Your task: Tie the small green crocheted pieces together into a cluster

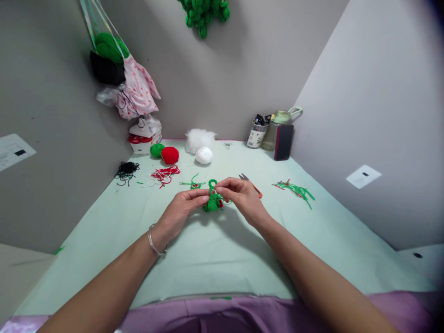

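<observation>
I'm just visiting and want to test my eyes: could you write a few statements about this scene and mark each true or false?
1. The left hand and right hand are both at the green yarn piece. True.
2. The silver bracelet is on the right wrist. False: the silver bracelet is on the left wrist.
3. The red yarn ball sits beside a green yarn ball. True.
4. The phone lies flat. False: the phone stands upright by the bottle.
5. The scissors hang on the wall. False: the scissors lie on the table.
</observation>
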Motion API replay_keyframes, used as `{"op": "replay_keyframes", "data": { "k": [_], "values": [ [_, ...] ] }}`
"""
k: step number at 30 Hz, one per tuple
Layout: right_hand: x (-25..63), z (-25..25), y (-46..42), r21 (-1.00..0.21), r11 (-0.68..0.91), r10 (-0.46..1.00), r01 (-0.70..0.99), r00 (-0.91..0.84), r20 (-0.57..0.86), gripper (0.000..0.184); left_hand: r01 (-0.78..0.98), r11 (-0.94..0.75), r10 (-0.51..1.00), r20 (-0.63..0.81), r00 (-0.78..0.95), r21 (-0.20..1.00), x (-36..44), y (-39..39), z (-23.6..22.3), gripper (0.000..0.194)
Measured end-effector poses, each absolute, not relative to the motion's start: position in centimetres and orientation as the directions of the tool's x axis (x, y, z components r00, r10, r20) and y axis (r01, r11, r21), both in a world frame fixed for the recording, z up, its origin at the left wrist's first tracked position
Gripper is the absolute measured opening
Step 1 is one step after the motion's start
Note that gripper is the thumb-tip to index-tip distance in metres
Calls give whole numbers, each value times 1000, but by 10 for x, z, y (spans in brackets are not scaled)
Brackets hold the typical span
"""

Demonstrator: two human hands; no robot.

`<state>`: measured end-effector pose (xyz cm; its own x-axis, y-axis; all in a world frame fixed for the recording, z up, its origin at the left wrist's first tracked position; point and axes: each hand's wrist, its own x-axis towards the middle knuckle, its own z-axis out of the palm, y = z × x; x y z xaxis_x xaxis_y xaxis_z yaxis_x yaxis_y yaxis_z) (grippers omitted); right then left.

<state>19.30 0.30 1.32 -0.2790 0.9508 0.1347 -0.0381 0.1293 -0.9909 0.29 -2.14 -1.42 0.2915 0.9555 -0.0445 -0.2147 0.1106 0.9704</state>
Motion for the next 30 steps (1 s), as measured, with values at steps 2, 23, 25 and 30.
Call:
{"op": "replay_keyframes", "data": {
  "k": [2, 23, 25, 30],
  "values": [
    [193, 13, 3, -989, 146, 950, -28, -275, 148, 20, -217, 111, 955, -44, 292, 970, 3, -21, -14, 34],
    [191, 9, -2, -878, 449, 883, 164, -231, 408, 10, -252, 125, 965, -59, 256, 959, 3, -21, -16, 28],
    [191, 10, -3, -873, 461, 877, 160, -229, 422, 9, -263, 124, 965, -55, 256, 957, 3, -21, -15, 28],
    [191, 8, -1, -887, 440, 886, 140, -227, 404, 10, -267, 140, 968, -75, 240, 954, 4, -21, -13, 27]
  ]
}}
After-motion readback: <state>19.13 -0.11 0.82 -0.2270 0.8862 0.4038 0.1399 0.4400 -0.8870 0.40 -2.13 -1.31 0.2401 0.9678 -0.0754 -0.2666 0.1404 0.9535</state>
